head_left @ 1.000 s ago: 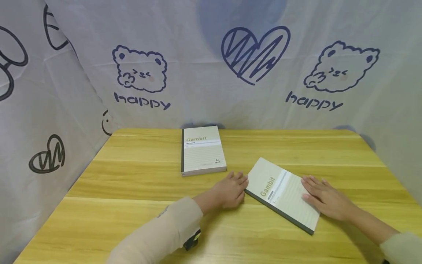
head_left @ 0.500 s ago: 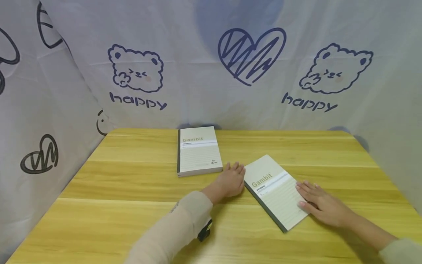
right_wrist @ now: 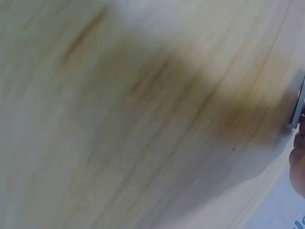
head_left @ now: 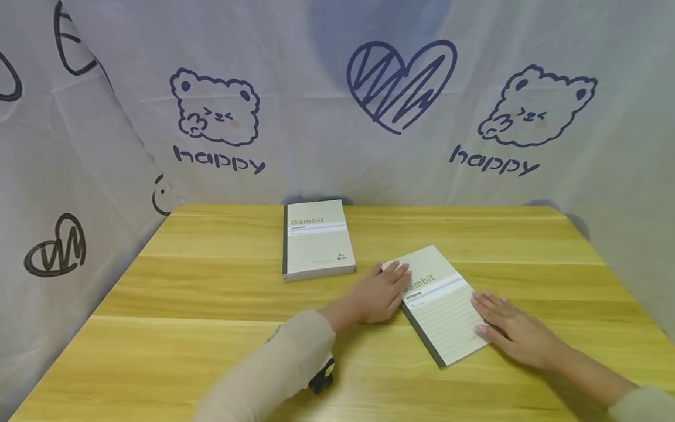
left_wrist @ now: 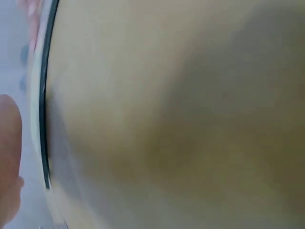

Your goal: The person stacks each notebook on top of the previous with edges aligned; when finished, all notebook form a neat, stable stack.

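A pale notebook (head_left: 440,319) with a dark spine and "Gambit" on its cover lies slanted on the wooden table. My left hand (head_left: 379,293) rests its straight fingers over the upper left corner, hiding part of the title. At the opposite long edge, my right hand (head_left: 519,334) touches the cover with extended fingers. A matching notebook (head_left: 319,246) lies farther back to the left; its thick edge may be more than one notebook. In the left wrist view the dark spine (left_wrist: 44,109) shows at the left; the right wrist view catches the notebook's edge (right_wrist: 299,107).
The wood-grain table (head_left: 200,340) ends at a white cloth backdrop (head_left: 311,146) printed with bears and hearts. More cloth hangs along the left side. A dark device (head_left: 321,378) sits under my left cuff.
The nearer notebook has turned clockwise, its lower end swinging left. My left fingers have moved from beside its corner onto the cover. My right hand has followed its edge slightly left.
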`<state>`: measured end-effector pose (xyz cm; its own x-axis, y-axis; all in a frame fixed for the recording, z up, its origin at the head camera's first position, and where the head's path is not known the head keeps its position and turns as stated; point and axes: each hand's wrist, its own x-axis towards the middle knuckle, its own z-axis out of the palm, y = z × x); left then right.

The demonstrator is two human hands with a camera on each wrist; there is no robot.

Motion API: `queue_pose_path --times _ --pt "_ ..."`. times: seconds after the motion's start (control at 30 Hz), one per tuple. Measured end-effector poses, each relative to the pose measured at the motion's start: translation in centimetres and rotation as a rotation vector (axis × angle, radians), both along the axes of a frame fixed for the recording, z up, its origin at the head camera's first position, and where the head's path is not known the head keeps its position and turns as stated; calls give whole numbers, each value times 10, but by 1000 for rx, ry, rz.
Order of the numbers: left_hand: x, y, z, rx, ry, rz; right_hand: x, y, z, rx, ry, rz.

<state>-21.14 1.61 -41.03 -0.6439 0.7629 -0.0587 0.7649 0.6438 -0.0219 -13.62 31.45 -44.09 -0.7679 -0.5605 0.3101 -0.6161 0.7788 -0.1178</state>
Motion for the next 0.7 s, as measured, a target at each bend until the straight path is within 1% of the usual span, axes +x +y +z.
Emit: queue_pose_path --times 0.1,0.17,0.3,0.4,0.47,0.53,0.7 --pt "15 -1 -1 -12 32 -121 0 0 1 11 9 9" --pt "25 -2 -3 -30 58 -186 0 0 2 16 12 15" --pt "43 -2 -5 -57 60 -275 2 -2 3 6 31 27" --pt "52 0 -5 -76 22 -320 4 -3 3 -4 53 45" --pt "56 0 -6 -90 3 -342 4 -3 2 -9 61 57" --pt "58 0 -6 -95 -13 -352 5 -4 1 -15 64 64" --pt "58 0 -7 -96 -11 -352 5 -4 0 -29 62 64"
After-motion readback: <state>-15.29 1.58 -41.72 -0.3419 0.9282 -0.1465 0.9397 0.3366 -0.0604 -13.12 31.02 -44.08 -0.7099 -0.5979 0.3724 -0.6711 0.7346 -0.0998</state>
